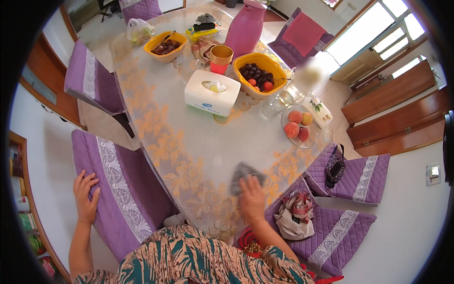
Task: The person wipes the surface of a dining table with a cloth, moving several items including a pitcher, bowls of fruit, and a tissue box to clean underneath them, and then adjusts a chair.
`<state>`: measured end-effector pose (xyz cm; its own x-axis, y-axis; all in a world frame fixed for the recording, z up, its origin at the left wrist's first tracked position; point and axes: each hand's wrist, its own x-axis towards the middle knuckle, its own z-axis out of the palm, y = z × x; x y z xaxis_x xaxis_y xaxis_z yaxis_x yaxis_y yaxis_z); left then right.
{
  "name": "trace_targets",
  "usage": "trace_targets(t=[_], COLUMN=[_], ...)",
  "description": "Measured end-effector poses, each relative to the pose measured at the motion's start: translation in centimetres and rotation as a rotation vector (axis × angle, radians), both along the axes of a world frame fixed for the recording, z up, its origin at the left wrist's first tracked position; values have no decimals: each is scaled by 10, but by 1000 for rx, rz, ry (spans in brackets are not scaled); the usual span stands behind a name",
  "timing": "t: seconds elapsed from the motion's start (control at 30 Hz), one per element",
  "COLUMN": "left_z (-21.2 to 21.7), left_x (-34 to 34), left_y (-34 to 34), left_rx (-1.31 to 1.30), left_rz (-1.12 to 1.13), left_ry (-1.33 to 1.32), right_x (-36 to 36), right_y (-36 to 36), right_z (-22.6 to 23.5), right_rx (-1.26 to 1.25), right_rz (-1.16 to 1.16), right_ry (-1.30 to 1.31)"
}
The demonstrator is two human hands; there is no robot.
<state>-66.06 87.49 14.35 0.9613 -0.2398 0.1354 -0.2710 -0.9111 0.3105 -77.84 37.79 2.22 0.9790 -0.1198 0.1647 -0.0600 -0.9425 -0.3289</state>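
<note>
The left hand [86, 198] is laid flat, fingers spread, on the back of a purple-covered chair [120, 189] at the person's left, seemingly as a brace while the body leans over the table; nothing is gripped by it. To the right, the right hand [252, 199] is pressed palm-down on a grey cloth [243, 174], which lies crumpled on the near edge of the table [189, 142] and is blurred, probably by motion, so a wiping stroke is suggested. Whether the fingers are clamped on the cloth cannot be told. Beyond this hand, well apart, a white tissue box [212, 93] and a yellow basket of fruit [261, 75] are set, and further right a glass plate of peaches [299, 125].
</note>
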Motion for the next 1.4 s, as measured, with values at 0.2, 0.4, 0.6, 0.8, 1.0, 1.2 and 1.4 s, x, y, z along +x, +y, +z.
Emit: trace_targets(t=[0.2, 0.4, 0.6, 0.8, 1.0, 1.2, 1.4], left_z=[4, 2, 4, 4, 7, 3, 6], left_x=[1, 0, 0, 2, 0, 0, 4], left_y=[-1, -4, -4, -6, -6, -1, -6], left_rx=[-32, -86, -96, -83, -79, -106, -84], left_rz=[8, 41, 63, 91, 109, 113, 87], left_ry=[-14, -24, -11, 6, 18, 16, 11], right_x=[23, 84, 145, 214, 263, 254, 180], right_y=[-62, -74, -18, -36, -44, -51, -27], right_z=[-17, -49, -43, -46, -43, -49, -45], right_rx=[-46, -205, -111, -103, -79, -89, -75], right_rz=[-216, -488, -208, -191, -234, -147, -57], right_ry=[8, 4, -11, 28, 128, 33, -31])
